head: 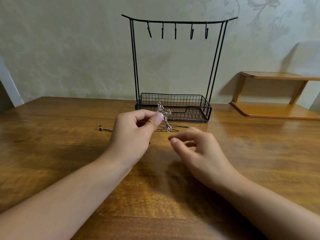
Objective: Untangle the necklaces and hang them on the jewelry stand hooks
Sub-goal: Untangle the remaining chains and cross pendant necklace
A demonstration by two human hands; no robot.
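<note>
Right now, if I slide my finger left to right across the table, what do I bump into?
Small bead on a black cord → left hand pinching the silver pendant → right hand → wooden shelf.

Glossy wooden table point(69, 135), matt black wire stand point(174, 66) (silvery metal pendant point(164, 116)).

Wooden shelf point(275, 111) on table point(52, 153)

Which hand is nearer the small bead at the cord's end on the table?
Left. The left hand is just right of the bead, pinching the silver cross pendant. The right hand hovers farther right, beyond the left hand.
</note>
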